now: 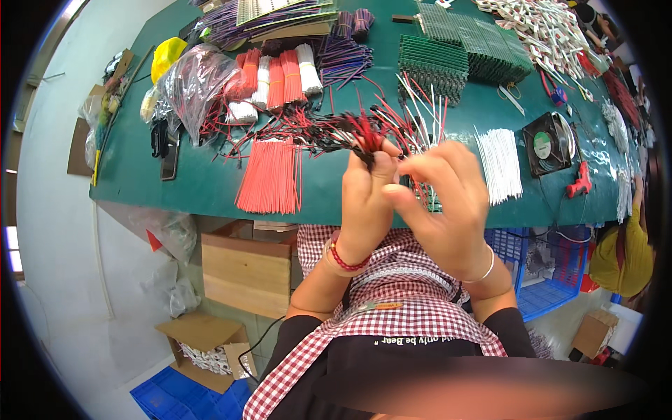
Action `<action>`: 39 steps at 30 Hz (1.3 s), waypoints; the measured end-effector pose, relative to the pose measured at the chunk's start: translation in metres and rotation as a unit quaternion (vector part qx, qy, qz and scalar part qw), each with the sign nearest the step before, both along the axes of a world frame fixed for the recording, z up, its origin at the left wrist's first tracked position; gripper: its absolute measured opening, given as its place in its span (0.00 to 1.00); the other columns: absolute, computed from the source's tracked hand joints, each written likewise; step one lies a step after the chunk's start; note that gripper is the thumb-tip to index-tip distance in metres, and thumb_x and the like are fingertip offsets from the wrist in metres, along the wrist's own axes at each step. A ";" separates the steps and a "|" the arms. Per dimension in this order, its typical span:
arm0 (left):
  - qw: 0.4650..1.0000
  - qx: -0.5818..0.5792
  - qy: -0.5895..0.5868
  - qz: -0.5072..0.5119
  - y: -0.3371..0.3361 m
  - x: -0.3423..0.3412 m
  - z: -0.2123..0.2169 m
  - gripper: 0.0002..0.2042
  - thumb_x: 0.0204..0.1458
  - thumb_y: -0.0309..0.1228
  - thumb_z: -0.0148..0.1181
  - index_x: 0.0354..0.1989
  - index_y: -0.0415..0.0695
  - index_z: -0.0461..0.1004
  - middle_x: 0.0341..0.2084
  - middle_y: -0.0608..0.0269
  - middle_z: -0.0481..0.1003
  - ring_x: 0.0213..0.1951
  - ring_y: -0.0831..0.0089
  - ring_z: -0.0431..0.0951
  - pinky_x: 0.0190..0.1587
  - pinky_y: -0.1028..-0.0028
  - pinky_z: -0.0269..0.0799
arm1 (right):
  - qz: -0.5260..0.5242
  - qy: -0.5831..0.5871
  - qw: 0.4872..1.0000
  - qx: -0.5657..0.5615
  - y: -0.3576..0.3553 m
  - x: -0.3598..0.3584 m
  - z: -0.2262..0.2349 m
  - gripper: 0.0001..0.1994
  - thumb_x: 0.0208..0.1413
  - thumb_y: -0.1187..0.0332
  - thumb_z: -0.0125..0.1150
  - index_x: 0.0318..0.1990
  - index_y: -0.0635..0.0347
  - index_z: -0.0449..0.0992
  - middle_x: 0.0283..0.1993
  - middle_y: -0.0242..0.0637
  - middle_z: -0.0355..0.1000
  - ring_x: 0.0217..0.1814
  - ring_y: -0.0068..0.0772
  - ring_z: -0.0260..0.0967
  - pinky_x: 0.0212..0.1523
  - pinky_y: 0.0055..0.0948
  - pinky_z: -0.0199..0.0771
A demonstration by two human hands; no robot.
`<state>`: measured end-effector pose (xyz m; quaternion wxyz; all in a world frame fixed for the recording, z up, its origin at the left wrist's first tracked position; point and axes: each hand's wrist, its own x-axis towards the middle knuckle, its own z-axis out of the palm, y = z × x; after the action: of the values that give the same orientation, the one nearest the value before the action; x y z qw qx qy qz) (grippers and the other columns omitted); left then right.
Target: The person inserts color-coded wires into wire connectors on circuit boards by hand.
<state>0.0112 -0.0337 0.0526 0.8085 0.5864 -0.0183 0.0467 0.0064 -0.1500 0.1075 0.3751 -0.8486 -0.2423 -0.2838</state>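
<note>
Two hands meet above the near edge of the green tabletop (175, 175). The left hand (367, 203) is clenched around a bundle of red and black wires (350, 133), held just above the tabletop. The right hand (448, 203) pinches strands beside it, fingers curled. A loose sheaf of red wires (269, 175) lies to the left, white wires (500, 164) and a small black fan (549, 143) to the right.

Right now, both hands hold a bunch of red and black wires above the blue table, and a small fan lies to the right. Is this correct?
Not quite: the table is green, not blue, as the head view shows. The rest holds: the left hand and right hand hold the red and black wires above it, and the fan lies to the right.
</note>
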 end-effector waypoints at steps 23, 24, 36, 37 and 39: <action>0.984 0.106 0.071 -0.125 0.039 -0.007 -0.008 0.08 0.65 0.32 0.45 0.40 0.40 0.66 0.32 0.60 0.73 0.37 0.70 0.74 0.41 0.67 0.70 | -0.032 -0.030 0.948 0.316 -0.041 0.011 -0.025 0.10 0.55 0.75 0.65 0.40 0.63 0.68 0.35 0.42 0.75 0.31 0.25 0.71 0.31 0.21 0.69; 0.961 -0.187 0.037 -0.199 0.030 -0.012 -0.013 0.12 0.68 0.36 0.41 0.43 0.39 0.66 0.37 0.59 0.74 0.43 0.73 0.74 0.48 0.68 0.70 | 0.008 -0.087 0.957 0.277 -0.039 0.008 -0.031 0.10 0.54 0.76 0.64 0.40 0.62 0.68 0.36 0.44 0.75 0.33 0.29 0.71 0.33 0.23 0.70; 0.923 -0.384 0.015 0.026 -0.028 -0.017 -0.014 0.09 0.68 0.35 0.37 0.44 0.45 0.62 0.31 0.67 0.62 0.44 0.69 0.66 0.63 0.64 0.58 | 0.103 0.188 0.956 0.201 -0.012 -0.023 -0.079 0.19 0.56 0.64 0.62 0.50 0.66 0.67 0.52 0.50 0.62 0.53 0.50 0.63 0.53 0.40 0.66; 0.928 -0.370 0.008 0.044 -0.031 -0.017 -0.008 0.09 0.68 0.36 0.38 0.45 0.45 0.62 0.33 0.66 0.62 0.46 0.69 0.66 0.62 0.64 0.57 | 0.095 0.188 0.956 0.203 -0.009 -0.025 -0.076 0.19 0.56 0.64 0.62 0.50 0.66 0.67 0.52 0.50 0.62 0.53 0.50 0.63 0.53 0.40 0.66; 0.932 -0.361 0.003 0.012 -0.033 -0.021 -0.005 0.09 0.68 0.37 0.39 0.45 0.45 0.62 0.34 0.65 0.62 0.47 0.68 0.65 0.61 0.64 0.57 | 0.084 0.197 0.959 0.186 -0.005 -0.026 -0.069 0.23 0.55 0.65 0.64 0.53 0.66 0.64 0.50 0.51 0.64 0.52 0.51 0.65 0.51 0.39 0.67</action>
<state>-0.0103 -0.0668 0.0481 0.9652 0.2547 0.0091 0.0585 -0.0198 -0.1549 0.0389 0.5890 -0.7795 -0.1773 -0.1186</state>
